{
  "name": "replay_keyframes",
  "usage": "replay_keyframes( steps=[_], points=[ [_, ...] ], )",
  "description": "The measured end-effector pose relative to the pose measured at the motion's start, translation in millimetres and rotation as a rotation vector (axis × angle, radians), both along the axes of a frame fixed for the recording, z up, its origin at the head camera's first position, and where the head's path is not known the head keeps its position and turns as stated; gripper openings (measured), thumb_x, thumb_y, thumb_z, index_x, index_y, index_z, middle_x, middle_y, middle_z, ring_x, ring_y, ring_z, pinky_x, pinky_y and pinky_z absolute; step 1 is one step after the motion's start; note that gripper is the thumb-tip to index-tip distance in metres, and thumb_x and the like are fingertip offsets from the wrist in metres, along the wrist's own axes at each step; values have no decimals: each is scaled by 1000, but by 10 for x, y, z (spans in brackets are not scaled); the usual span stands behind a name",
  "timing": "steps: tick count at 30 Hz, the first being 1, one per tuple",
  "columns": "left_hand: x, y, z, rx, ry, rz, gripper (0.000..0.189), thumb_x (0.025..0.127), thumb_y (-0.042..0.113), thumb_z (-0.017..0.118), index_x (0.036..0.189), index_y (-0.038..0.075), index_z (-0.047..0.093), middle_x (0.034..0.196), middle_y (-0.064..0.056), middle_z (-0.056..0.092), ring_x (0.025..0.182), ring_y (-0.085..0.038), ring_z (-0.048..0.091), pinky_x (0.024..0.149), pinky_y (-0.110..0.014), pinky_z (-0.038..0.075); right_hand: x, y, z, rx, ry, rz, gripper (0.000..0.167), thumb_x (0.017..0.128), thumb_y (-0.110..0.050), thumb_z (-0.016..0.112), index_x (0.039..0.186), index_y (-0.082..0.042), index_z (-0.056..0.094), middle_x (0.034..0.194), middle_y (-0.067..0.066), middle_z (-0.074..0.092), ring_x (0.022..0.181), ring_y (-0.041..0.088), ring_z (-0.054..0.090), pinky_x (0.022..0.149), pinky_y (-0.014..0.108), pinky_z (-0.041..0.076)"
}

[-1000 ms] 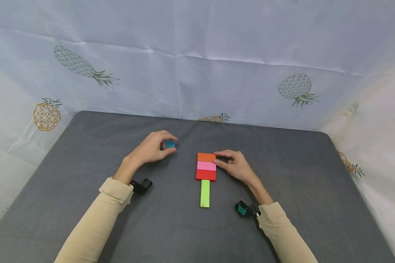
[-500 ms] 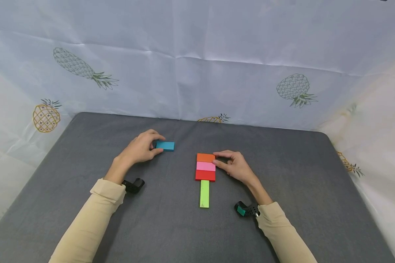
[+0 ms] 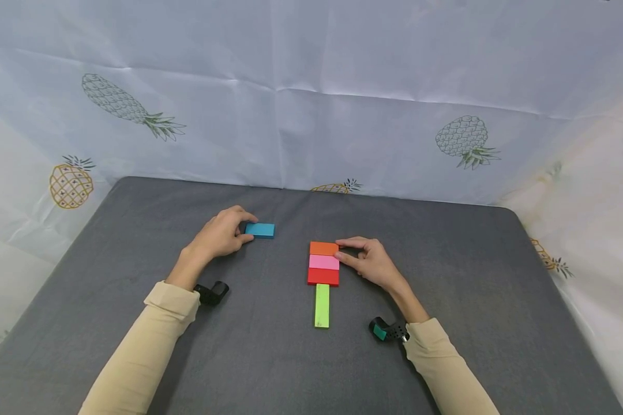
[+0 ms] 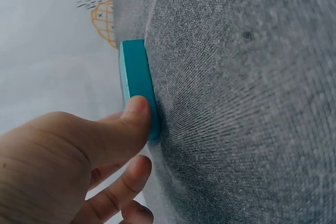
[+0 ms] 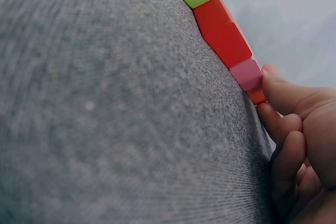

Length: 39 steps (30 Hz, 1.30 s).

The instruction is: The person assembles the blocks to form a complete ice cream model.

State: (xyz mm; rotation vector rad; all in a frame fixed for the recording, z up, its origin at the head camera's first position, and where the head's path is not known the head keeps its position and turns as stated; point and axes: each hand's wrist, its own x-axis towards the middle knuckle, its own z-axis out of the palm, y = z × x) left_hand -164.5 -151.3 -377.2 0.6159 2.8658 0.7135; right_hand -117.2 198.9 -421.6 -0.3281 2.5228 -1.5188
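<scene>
A flat blue block [image 3: 260, 230] lies on the grey table, left of a row of blocks. My left hand [image 3: 218, 234] pinches its left end, thumb on the near side and index finger on the far side; the left wrist view shows the thumb against the blue block [image 4: 138, 72]. In the row, an orange block [image 3: 323, 248], a pink block [image 3: 323, 262] and a red block [image 3: 323, 276] lie edge to edge. Below the red one, a lime green block [image 3: 322, 305] points toward me. My right hand [image 3: 371, 260] holds the orange block's right end between thumb and index finger.
Grey cloth covers the table [image 3: 270, 357], whose far edge meets a pale curtain [image 3: 311, 138] printed with pineapples. Black wrist devices, one on the left [image 3: 212, 293] and one on the right [image 3: 389, 330], sit close above the tabletop.
Over the first half second my left hand moved left and its fingers uncovered more of the blue block, which now lies flat. Since then almost nothing has moved. My right hand stayed at the orange block.
</scene>
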Motion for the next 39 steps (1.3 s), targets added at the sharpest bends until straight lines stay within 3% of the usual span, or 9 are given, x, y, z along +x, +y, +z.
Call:
replay_keyframes(
  steps=[6, 12, 15, 19, 22, 39],
  points=[
    [13, 32, 10, -6, -11, 17, 35, 95, 7, 70, 130, 1, 67, 128, -20, 64, 89, -26, 59, 77, -42, 51, 3, 0, -15, -3, -10, -8, 39, 91, -15, 78, 129, -5, 71, 126, 19, 67, 38, 5, 36, 45, 18, 35],
    [15, 99, 17, 18, 24, 15, 32, 96, 8, 69, 128, 3, 68, 130, -19, 64, 88, -27, 62, 78, -45, 53, 17, -24, -11, 5, -7, -17, 39, 93, -9, 75, 130, 1, 68, 127, 24, 66, 38, 2, 34, 45, 17, 33],
    [14, 173, 26, 34, 35, 6, 33, 96, 8, 69, 128, 2, 68, 129, -20, 64, 89, -28, 62, 78, -45, 53, 85, -74, 143, 1, -5, -14, 37, 93, -6, 73, 129, 5, 68, 125, 27, 65, 39, 1, 34, 45, 16, 33],
    [30, 307, 25, 44, 37, 2, 32, 96, 7, 70, 127, 2, 68, 126, -19, 65, 89, -27, 61, 78, -43, 53, 82, -60, 131, -24, -1, -3, 38, 92, -10, 75, 128, 0, 70, 125, 24, 67, 39, 3, 35, 45, 17, 34],
    [45, 414, 16, 49, 35, 2, 32, 95, 7, 70, 127, 3, 69, 124, -18, 65, 88, -26, 61, 78, -42, 53, 17, -5, -29, -33, -3, 1, 38, 92, -15, 77, 128, -4, 71, 128, 20, 67, 38, 6, 36, 44, 19, 34],
    [63, 845, 5, 56, 24, -31, 32, 95, 7, 71, 127, 4, 69, 125, -16, 65, 100, -28, 62, 89, -45, 56, 12, -11, -7, -7, 2, -8, 39, 92, -15, 77, 128, -6, 71, 126, 19, 68, 38, 4, 37, 45, 18, 35]
  ],
)
